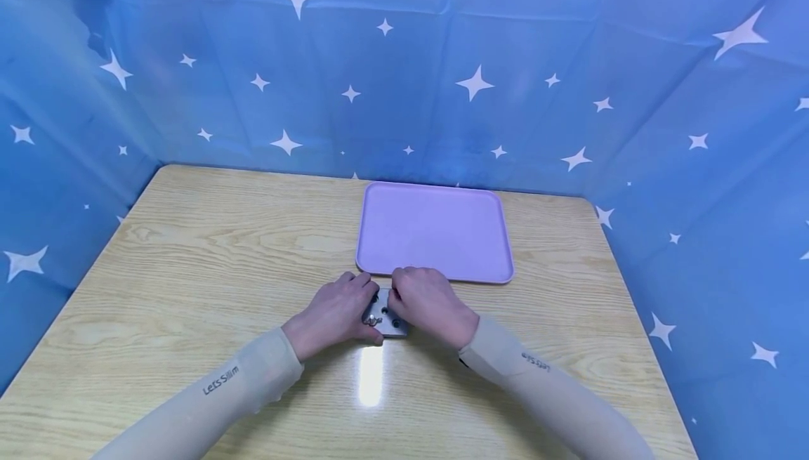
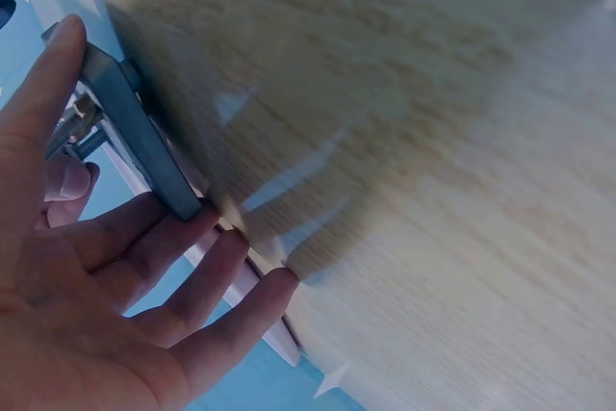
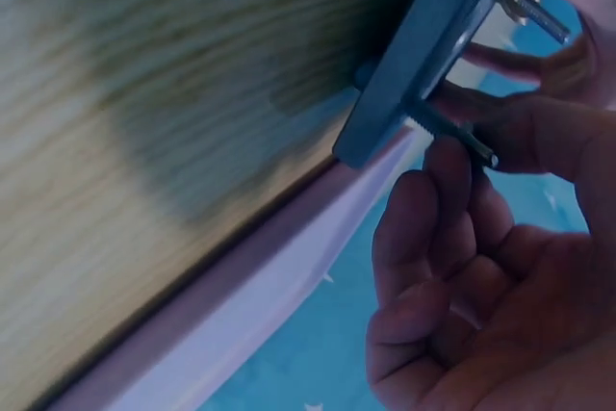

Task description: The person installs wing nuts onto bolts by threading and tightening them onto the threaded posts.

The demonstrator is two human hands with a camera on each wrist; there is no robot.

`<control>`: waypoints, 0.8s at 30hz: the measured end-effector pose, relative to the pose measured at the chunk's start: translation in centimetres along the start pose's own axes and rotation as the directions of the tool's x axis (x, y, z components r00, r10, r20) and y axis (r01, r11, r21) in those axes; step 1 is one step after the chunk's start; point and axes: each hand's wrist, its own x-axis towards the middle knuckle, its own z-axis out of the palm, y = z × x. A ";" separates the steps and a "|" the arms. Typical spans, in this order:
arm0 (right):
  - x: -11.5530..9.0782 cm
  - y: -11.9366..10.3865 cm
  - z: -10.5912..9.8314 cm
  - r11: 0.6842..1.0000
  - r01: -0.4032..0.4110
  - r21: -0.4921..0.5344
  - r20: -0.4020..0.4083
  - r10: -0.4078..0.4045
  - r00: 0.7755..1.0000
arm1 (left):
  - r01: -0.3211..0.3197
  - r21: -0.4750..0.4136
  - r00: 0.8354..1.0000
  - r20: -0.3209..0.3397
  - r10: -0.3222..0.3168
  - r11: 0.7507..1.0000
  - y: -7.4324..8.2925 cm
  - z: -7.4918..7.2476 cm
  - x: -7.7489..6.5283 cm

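Note:
A small grey metal plate (image 1: pixel 385 303) with dark holes stands slightly off the table between both hands. My left hand (image 1: pixel 338 311) holds it by the left side, thumb on the near edge and fingertips at the far edge, while the other fingers reach toward the tabletop. A threaded bolt with a wing nut (image 1: pixel 373 320) rises from the plate's near left part. My right hand (image 1: pixel 430 304) is at the far right corner, its thumb and index finger pinching another threaded bolt (image 3: pixel 450 132) that sticks up through the plate. Its remaining fingers are curled in.
Just beyond the hands lies a shallow purple tray (image 1: pixel 436 232). The wood-grain table (image 1: pixel 189 270) is bordered at the back and sides by a blue curtain (image 1: pixel 404 60) with white stars. A bright light reflection shows on the tabletop in front of the plate.

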 end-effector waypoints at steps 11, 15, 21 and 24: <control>0.1 0.6 -1.5 1.000 0.000 0.013 0.082 -0.001 0.997 | 0.012 0.009 1.000 0.010 -0.012 1.000 0.0 0.0 0.1; -0.3 2.0 -3.2 0.982 0.179 0.057 0.125 -0.185 0.975 | 0.005 0.010 1.000 0.006 -0.006 1.000 -0.1 0.0 0.1; -1.0 3.3 -3.5 0.913 0.408 0.032 0.160 -0.407 0.899 | 0.010 0.010 1.000 0.008 -0.010 1.000 0.0 -0.2 0.0; -1.2 3.3 -2.8 0.891 0.452 -0.038 0.145 -0.443 0.885 | 0.005 0.007 1.000 0.012 -0.005 1.000 0.0 -0.1 0.1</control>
